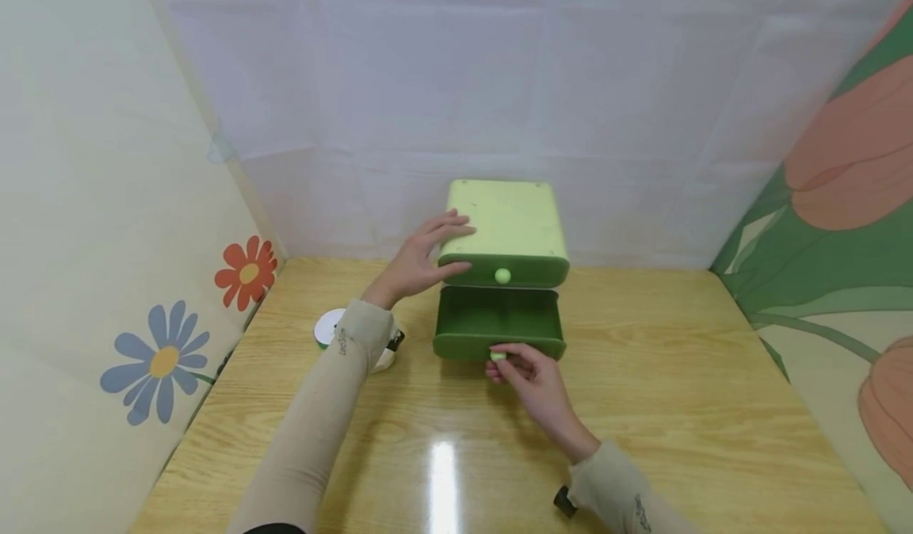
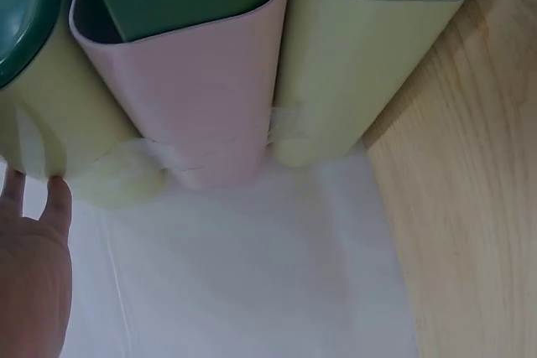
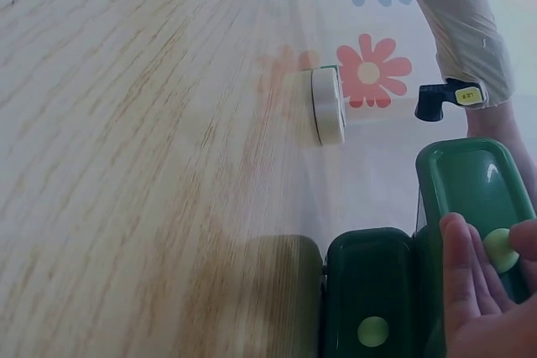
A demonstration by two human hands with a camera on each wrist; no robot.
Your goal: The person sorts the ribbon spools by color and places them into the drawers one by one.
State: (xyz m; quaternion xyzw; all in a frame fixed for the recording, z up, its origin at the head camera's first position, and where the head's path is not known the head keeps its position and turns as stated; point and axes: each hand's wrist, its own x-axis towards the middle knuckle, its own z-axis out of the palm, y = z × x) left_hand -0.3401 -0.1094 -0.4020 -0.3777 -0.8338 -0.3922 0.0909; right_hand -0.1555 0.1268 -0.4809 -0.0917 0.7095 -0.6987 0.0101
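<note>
A drawer cabinet [image 1: 508, 217] with a pale yellow-green top and green drawer fronts stands near the back of the table. Its middle drawer [image 1: 499, 312] is pulled out; the inside that shows is bare green. My right hand [image 1: 538, 383] pinches the light green knob [image 3: 502, 249] of that drawer between thumb and fingers. My left hand [image 1: 421, 261] rests on the cabinet's upper left edge, fingers fairly straight over the top and thumb by the front. In the left wrist view, the pink middle casing [image 2: 193, 98] lies between two yellow ones. The bottom drawer [image 3: 369, 282] is closed.
A white round object with a green edge [image 1: 328, 328] lies on the table left of the cabinet, partly behind the left sleeve. A pale curtain [image 1: 499, 82] hangs behind the table [image 1: 678, 407]. Flower-patterned panels [image 1: 164, 360] border it on both sides.
</note>
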